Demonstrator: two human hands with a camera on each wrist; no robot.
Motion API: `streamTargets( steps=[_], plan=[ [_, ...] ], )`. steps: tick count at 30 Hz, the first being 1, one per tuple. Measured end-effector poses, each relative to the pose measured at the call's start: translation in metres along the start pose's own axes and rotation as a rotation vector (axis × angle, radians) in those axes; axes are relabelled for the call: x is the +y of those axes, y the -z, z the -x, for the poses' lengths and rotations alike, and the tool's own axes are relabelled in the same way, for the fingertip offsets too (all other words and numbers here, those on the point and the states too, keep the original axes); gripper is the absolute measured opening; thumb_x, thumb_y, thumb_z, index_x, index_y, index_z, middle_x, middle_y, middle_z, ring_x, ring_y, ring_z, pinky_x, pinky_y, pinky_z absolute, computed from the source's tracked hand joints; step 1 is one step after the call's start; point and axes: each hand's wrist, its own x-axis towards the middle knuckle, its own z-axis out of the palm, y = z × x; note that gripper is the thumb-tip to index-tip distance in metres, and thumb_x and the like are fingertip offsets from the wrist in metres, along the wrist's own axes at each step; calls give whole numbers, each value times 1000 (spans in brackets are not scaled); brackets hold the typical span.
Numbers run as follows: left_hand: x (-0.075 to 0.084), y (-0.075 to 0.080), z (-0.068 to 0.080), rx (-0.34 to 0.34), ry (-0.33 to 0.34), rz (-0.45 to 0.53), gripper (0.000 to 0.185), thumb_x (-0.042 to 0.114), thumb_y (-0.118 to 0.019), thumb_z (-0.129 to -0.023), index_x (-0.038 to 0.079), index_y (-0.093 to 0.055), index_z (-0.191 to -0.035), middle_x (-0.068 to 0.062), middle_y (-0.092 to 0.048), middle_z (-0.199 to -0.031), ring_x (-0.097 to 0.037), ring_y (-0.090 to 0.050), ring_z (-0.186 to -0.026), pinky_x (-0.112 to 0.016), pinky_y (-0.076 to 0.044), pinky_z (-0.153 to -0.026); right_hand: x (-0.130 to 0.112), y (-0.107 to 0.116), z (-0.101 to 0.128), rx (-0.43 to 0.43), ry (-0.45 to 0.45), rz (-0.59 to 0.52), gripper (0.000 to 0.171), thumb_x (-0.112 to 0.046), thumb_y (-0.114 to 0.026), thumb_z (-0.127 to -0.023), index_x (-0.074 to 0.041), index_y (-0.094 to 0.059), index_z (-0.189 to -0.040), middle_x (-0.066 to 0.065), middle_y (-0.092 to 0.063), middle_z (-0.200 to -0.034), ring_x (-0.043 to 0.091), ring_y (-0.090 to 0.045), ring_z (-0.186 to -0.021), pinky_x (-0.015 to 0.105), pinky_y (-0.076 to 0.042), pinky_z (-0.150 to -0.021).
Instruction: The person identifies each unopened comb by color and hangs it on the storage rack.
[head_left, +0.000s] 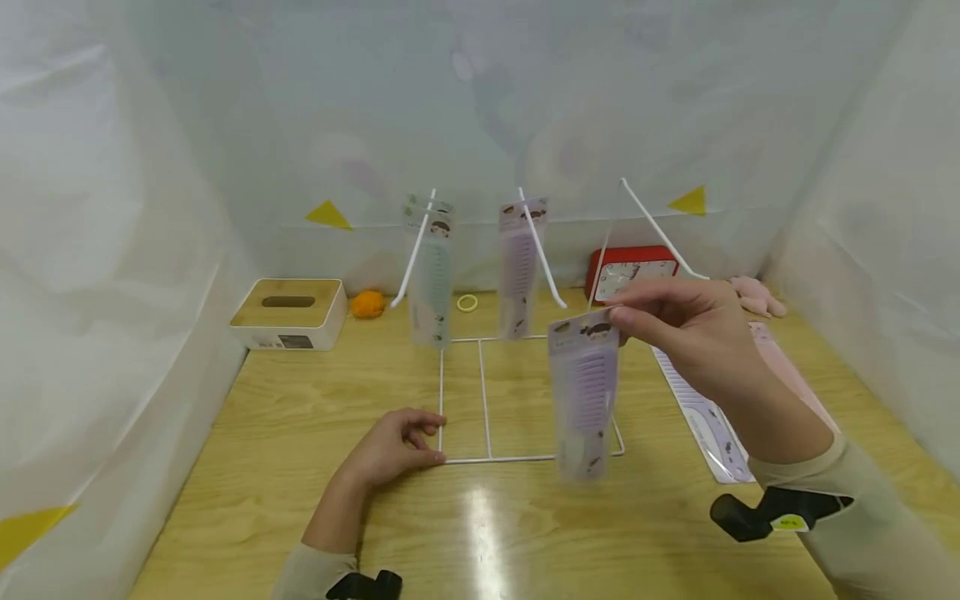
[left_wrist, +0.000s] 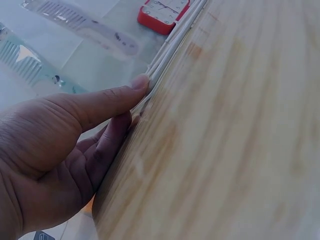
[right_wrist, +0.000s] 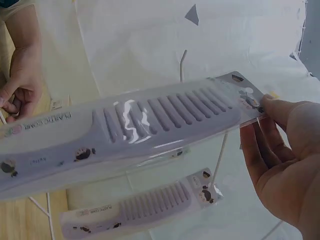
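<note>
Right hand [head_left: 693, 333] pinching the top card of a packaged lilac plastic wide-tooth comb [head_left: 585, 392], dangling it upright over the front right of the white wire display rack [head_left: 487, 400]. Left hand [head_left: 393, 446] well apart from that comb, down on the light wooden table [head_left: 300, 417], fingers curled and pinching the rack's front left corner. Two more packaged combs [head_left: 517, 267] hanging on the back hooks.

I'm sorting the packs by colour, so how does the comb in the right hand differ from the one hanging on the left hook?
The held comb is purple, the left-hook comb pale green. The held comb hangs from the right hand, which pinches its top, near the front of the white wire rack; the left-hook comb hangs on a peg. Both are packaged and hang vertically.
</note>
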Motion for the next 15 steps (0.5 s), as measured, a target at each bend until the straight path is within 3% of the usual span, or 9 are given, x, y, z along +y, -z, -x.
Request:
streamTargets(
  steps=[5, 12, 15],
  plan=[
    [-2, -1, 1, 4, -12, -11, 47, 12, -85, -79, 2, -68, -122, -14, -65, -108, -16, -59, -80, -23, -49, -67, -3, -18, -11, 61, -45, 64, 15, 15, -65, -88, 7, -72, -99, 4, -75, -94, 14, -67, -72, 24, -57, -69],
    [-4, -1, 0, -7, -14, -7, 47, 12, -84, -80, 2, -68, -122, -14, -64, -107, -16, -60, -79, -23, -49, -67, 3, -25, -25, 147, -196, 316, 8, -1, -70, -91, -1, -73, -98, -4, -72, -88, 13, -62, -71, 21, -52, -67],
    [-4, 0, 0, 1, -14, -11, 47, 12, -85, -79, 2, -68, -122, -14, -64, -107, -16, -61, -78, -23, -49, -68, 11, -23, -34, 170, -275, 413, 12, -12, -70, -94, -4, -73, -102, -6, -71, -90, 13, -64, -74, 21, -54, -70]
  ],
)
